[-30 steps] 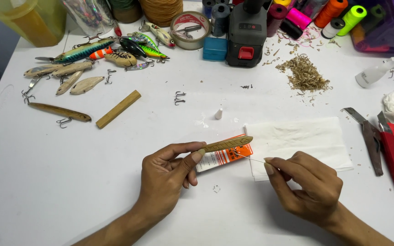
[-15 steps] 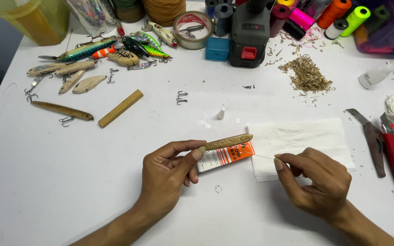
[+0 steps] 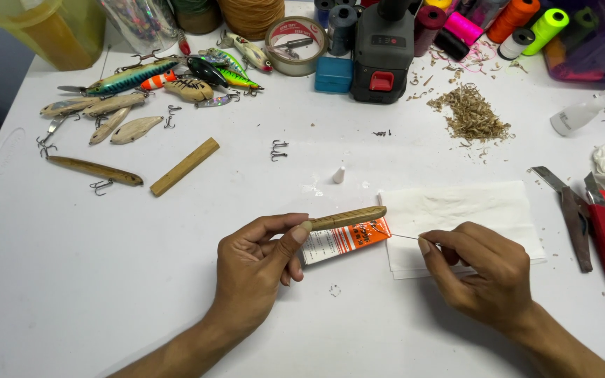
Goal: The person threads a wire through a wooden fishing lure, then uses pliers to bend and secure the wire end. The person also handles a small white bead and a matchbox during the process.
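Near the middle of the white table (image 3: 106, 280), the left hand (image 3: 260, 269) pinches a wooden stick (image 3: 348, 218) by its left end, holding it level above an orange-and-white tube (image 3: 344, 241). Just right, the right hand (image 3: 484, 273) grips a thin wire (image 3: 404, 236) between fingertips over a paper towel (image 3: 456, 210). Lures (image 3: 134, 77) lie far left.

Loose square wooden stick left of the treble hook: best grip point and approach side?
Probably the middle of the wooden stick, from straight above, fingers across its two long flat sides. It lies flat and diagonal on the table, with bare surface on both sides. The hooked wooden lure lies off its lower left end, so stay clear of that end.
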